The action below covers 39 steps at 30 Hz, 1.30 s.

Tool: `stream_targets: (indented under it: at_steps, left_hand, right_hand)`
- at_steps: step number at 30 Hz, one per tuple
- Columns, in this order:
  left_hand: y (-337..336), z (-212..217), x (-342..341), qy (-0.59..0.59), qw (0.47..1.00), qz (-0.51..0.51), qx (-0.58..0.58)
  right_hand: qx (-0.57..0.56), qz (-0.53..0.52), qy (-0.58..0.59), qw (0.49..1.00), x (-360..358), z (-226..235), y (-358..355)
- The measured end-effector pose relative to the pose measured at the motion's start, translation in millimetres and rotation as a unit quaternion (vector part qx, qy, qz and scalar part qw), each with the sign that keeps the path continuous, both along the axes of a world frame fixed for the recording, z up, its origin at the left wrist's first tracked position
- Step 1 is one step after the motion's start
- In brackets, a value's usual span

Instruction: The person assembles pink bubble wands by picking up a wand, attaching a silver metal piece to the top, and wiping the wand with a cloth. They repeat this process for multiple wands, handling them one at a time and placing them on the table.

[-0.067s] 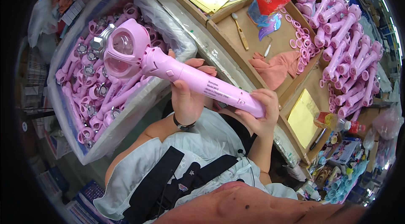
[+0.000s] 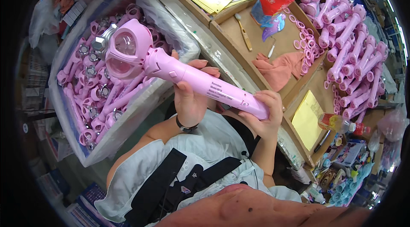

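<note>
Pink glossy plastic wand [image 2: 183, 73], round clear-domed head, gripped by left hand [image 2: 191, 99] and right hand [image 2: 265, 114] fingers.

Bin [image 2: 128, 139] of wands on the left, workbench [image 2: 273, 35] on the right.

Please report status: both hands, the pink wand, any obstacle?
Left hand grips pink wand mid-shaft. Right hand holds its handle end. Wand raised above bin of pink parts. Nothing blocking.

Long pink plastic wand toy w/ heart-shaped head and clear dome lens [image 2: 171, 71], held up off the bench, lying diagonal: head toward 10 o'clock, butt end of handle toward 4 o'clock. Small printed label on the shaft's mid section. Handle smooth, round, widening slightly near the neck; looks fully assembled.
</note>
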<state>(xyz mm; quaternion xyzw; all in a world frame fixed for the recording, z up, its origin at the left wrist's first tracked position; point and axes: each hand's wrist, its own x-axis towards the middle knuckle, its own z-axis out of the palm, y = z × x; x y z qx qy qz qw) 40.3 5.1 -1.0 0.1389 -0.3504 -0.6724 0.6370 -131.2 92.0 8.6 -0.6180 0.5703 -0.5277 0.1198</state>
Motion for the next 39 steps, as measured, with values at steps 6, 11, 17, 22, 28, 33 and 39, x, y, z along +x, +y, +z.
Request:
stream_targets:
  at_steps: [6, 11, 17, 22, 28, 33, 39]
  left_hand:
    - [0, 2, -2, 0.003, 1.000, -0.002, -0.005]
    - [-2, 3, -2, 0.019, 0.999, -0.022, -0.017]
    - [1, 1, -4, 0.013, 0.999, -0.052, -0.004]
    - [-1, -5, -6, -0.039, 0.997, -0.051, -0.038]
    - [-10, -4, -8, -0.216, 0.960, -0.165, -0.073]
    - [-43, -4, -47, -0.288, 0.841, -0.262, -0.375]
    - [-85, -32, -101, -0.567, 0.597, 0.096, -0.559]
  right_hand:
    - [0.028, 0.001, -0.057, 0.998, 7, -1, 5]
    - [0.036, -0.004, -0.072, 0.997, 10, -7, 8]
    - [0.066, 0.002, -0.121, 0.990, 11, -9, 12]
    - [0.141, 0.019, -0.189, 0.972, 13, -15, 19]
    - [0.293, 0.065, -0.090, 0.950, 13, -31, 32]
    - [0.344, 0.051, -0.240, 0.906, 19, -37, 51]
    - [0.202, -0.119, -0.381, 0.894, -91, 7, 62]
